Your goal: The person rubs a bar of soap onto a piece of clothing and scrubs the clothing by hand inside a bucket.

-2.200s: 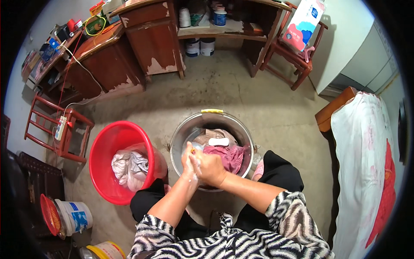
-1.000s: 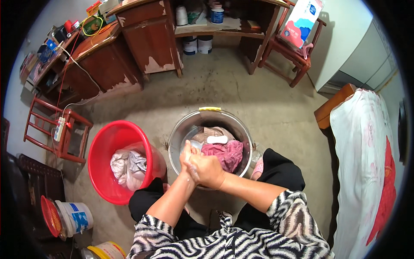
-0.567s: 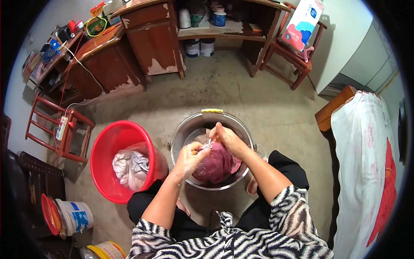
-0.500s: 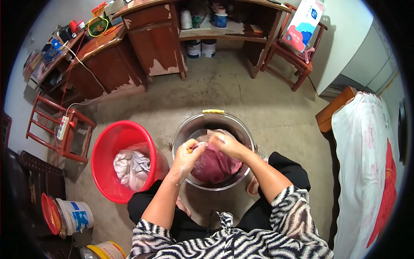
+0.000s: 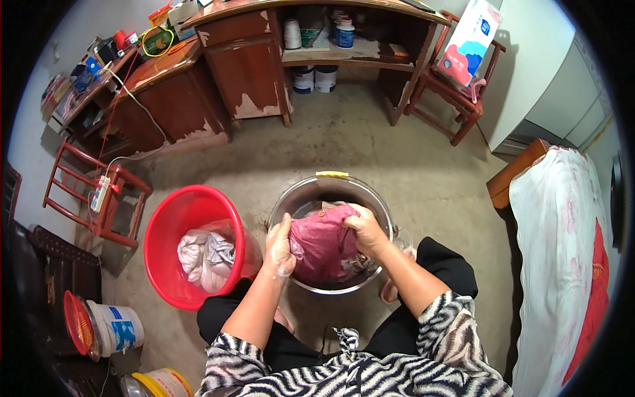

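A wet maroon garment [image 5: 322, 243] with a button near its upper edge is stretched between my hands over a round metal tub [image 5: 334, 290]. My left hand [image 5: 280, 246], with suds on the wrist, grips its left side. At the upper right corner of the cloth, my right hand [image 5: 366, 229] is closed on the fabric. The garment's lower part hangs into the tub, where other cloth shows at the edges, partly hidden beneath it. A yellow grip [image 5: 332, 174] sits on the tub's far rim.
Left of the metal tub stands a red plastic bucket [image 5: 153, 246] holding pale, twisted laundry [image 5: 206, 257]. White buckets [image 5: 120, 329] are at the lower left. A wooden chair [image 5: 109, 192] carries a power strip; worn desks line the back. On the right is a bed with white cloth [image 5: 552, 245].
My hands have moved apart from close together above the tub. The maroon garment is now lifted and spread between them, showing its button. The view has shifted slightly.
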`<state>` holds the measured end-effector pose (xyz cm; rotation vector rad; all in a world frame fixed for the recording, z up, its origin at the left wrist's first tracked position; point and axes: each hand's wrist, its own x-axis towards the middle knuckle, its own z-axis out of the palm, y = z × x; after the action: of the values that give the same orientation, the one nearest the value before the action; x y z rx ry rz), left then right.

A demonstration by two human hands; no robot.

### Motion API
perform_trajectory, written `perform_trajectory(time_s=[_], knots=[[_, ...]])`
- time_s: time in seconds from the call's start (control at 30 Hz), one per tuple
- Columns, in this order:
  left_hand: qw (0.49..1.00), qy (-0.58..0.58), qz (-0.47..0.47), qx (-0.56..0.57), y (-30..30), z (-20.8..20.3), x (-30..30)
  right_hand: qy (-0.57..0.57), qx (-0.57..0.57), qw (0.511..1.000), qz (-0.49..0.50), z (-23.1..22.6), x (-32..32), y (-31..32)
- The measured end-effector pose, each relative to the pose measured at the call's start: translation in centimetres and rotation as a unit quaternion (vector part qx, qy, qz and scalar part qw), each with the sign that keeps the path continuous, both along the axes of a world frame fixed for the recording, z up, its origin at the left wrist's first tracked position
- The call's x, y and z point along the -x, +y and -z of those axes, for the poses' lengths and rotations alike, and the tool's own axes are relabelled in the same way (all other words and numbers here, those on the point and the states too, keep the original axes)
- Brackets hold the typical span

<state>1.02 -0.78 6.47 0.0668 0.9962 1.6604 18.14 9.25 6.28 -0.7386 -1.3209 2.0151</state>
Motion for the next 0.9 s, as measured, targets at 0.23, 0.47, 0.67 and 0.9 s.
perform_trajectory(time_s=[0.23, 0.47, 0.67, 0.9], knots=[[0.997, 0.036, 0.066, 0.029, 0.3, 4.8, 0.2, -0.038, -0.375, 0.923, -0.082, -4.7, 3.7, -7.2], [0.994, -0.03, -0.051, 0.088, 1.4, 0.1, -6.1, -0.254, -0.536, 0.801, 0.083, 1.1, 3.8, -4.0], [0.996, -0.077, 0.025, 0.029, 0.3, 2.3, -1.8, -0.223, -0.499, 0.835, 0.058, -1.7, 5.2, -8.2], [0.988, -0.044, -0.055, 0.14, 0.9, 0.0, -5.3, -0.285, -0.4, 0.866, 0.092, 2.2, 3.5, -3.7]])
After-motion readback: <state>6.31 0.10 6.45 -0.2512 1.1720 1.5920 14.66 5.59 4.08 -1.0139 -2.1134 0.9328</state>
